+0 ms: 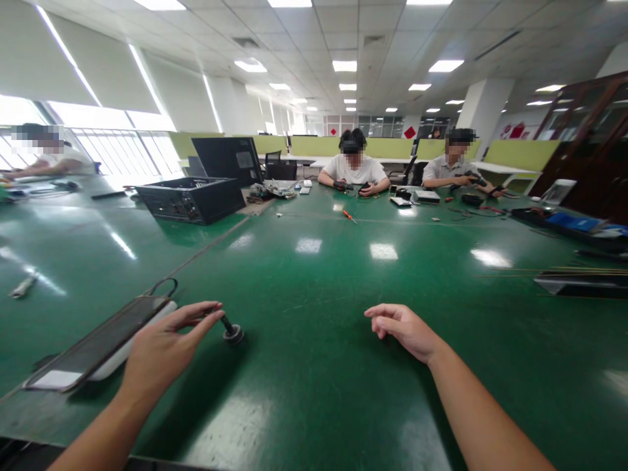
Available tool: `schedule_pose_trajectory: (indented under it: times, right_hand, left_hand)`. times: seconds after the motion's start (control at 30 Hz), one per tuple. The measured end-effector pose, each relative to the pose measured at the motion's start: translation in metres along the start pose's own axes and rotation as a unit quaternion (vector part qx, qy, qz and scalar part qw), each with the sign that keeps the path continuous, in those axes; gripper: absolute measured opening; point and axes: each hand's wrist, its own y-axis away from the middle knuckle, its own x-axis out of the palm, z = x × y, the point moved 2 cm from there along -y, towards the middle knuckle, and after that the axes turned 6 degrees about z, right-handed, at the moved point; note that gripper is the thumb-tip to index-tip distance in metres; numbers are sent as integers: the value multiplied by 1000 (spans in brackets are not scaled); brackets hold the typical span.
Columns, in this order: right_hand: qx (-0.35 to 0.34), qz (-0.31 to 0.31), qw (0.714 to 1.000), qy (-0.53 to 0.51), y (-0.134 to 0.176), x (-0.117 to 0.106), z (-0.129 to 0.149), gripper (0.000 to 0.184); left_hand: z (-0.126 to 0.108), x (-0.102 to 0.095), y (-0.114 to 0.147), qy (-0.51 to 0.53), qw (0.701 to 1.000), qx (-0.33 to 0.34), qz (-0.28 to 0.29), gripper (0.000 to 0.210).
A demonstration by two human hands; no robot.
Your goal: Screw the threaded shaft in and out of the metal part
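Note:
My left hand (169, 337) is on the left side of the green table, its thumb and fingertips pinched on the upper end of a small dark shaft with a round disc (233, 335). The shaft is tilted, with the disc at its lower right end; whether the disc touches the table I cannot tell. Just left of this hand, and partly behind it, a phone in a dark-edged case (105, 337) lies on a white block, with a cord loop at its far end. My right hand (405, 332) hovers over the table with nothing in it, index finger stretched out and the others loosely bent.
A black computer case (191, 197) stands at the far left, beside circuit parts (272, 190). An orange screwdriver (349, 215) lies farther back. Two people (354, 167) work across the table, another sits far left. Thin rods and a black tray (579, 229) are at right.

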Motion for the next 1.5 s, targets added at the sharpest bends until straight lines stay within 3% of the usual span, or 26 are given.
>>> schedule_pose_trajectory:
  times: [0.2, 0.57, 0.73, 1.03, 1.2, 1.27, 1.33, 1.43, 1.5]
  right_hand:
    - [2, 10, 1000, 23, 0, 0, 0, 36]
    - [20, 22, 997, 67, 0, 4, 7, 38]
    - [24, 25, 996, 79, 0, 7, 10, 38]
    - [30, 31, 994, 103, 1, 10, 13, 42]
    - [23, 14, 996, 88, -1, 9, 12, 40]
    - [8, -13, 996, 83, -2, 7, 11, 41]
    - [-13, -46, 995, 83, -4, 4, 11, 42]
    - [-56, -98, 989, 92, -4, -2, 12, 46]
    - [-84, -125, 980, 133, -4, -7, 12, 48]
  left_hand:
    - [-7, 5, -2, 15, 999, 8, 38, 56]
    - [-16, 3, 1, -18, 999, -3, 36, 47]
    - [-19, 5, -2, -61, 996, 5, 72, 47]
    - [11, 23, 4, -38, 980, -7, 193, 49]
    - [22, 36, 10, -19, 977, 25, 210, 60]
    - [10, 44, 8, -11, 979, 40, 201, 59]
    - [-16, 55, 5, 16, 978, 67, 196, 59]
    - [-75, 84, -1, 79, 961, 135, 230, 56]
    - [-115, 111, -4, 120, 938, 197, 258, 43]
